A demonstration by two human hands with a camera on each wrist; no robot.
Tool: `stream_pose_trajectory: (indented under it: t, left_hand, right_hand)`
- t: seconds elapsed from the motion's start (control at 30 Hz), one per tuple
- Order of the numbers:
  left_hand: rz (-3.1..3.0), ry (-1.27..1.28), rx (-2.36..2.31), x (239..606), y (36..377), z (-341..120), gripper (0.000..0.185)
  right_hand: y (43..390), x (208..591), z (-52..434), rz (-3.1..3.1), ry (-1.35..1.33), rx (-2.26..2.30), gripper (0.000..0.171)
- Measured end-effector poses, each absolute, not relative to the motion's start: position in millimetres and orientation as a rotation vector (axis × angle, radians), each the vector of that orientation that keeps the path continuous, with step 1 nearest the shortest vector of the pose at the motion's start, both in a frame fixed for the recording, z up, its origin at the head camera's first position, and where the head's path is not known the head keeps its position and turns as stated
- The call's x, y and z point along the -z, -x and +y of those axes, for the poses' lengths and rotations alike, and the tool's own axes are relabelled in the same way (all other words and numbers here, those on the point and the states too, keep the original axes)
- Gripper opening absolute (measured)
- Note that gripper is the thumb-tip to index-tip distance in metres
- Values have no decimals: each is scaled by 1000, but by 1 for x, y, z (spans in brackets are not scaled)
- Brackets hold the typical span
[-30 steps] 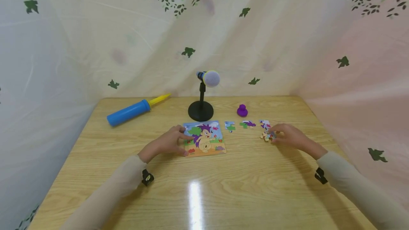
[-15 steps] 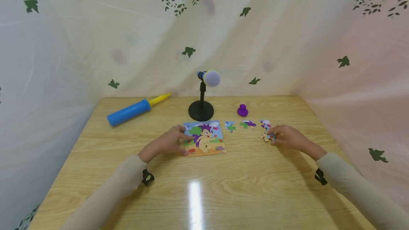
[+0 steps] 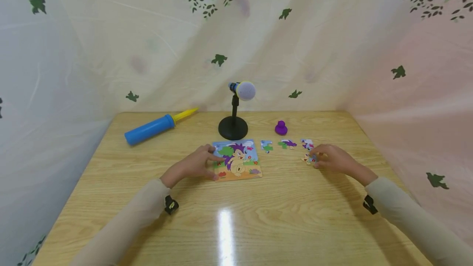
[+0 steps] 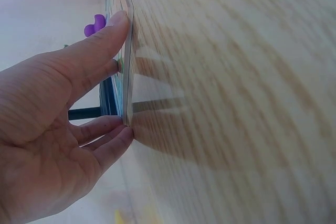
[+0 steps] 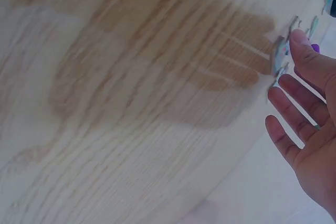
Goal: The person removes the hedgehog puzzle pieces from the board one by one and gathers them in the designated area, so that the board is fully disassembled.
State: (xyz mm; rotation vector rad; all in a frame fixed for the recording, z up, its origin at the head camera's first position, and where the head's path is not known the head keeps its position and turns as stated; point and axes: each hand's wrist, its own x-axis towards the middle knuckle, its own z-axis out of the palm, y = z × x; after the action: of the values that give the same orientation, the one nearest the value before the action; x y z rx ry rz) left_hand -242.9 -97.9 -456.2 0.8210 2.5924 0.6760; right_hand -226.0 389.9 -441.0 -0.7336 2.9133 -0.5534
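Observation:
My left hand [image 3: 196, 162] rests at the left side of a puzzle board [image 3: 240, 169] printed with a purple-spiked hedgehog. In the left wrist view the thumb [image 4: 119, 22] lies along the board's near edge and the other fingertips touch its left side. My right hand [image 3: 334, 158] pinches a small puzzle piece [image 3: 308, 158] low at the tabletop, index finger behind and thumb in front; the fingers partly cover it. In the right wrist view its other fingers are spread. Three more puzzle pieces lie in a row: one blue-green [image 3: 266, 146], one purple-green [image 3: 287, 144], one with a face [image 3: 306, 144].
Behind the board stands a toy microphone [image 3: 245, 91] on a black stand [image 3: 233, 128]. A purple knob-like object [image 3: 281, 127] sits behind the pieces. A blue pump [image 3: 150, 130] with a yellow nozzle lies at the back left. Leaf-printed cloth [image 3: 166, 52] hangs around the wooden table [image 3: 273, 216].
The puzzle piece at my right hand has shifted and tilted slightly between the fingertips. My left hand and the board have stayed in place.

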Motion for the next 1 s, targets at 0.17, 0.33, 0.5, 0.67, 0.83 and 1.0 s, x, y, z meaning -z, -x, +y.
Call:
stream_pose_trajectory:
  t: [0.17,0.33,0.5,0.67,0.83,1.0]
  left_hand:
    - [2594,-825,-670,456,243,-99,60]
    - [2598,-830,-667,457,244,-99,60]
    - [2602,-836,-657,459,245,-98,61]
    - [2610,-849,-658,460,245,-99,61]
    - [2600,-838,-676,459,244,-100,61]
    - [2604,-860,-674,457,243,-100,61]
  right_hand:
    - [232,438,379,2955,736,552,40]
    - [240,435,350,2956,808,593,41]
    - [246,433,309,2917,889,684,41]
    - [253,431,262,2821,969,799,41]
    - [256,432,221,2733,1017,782,46]
    - [258,437,189,2653,1060,699,54]
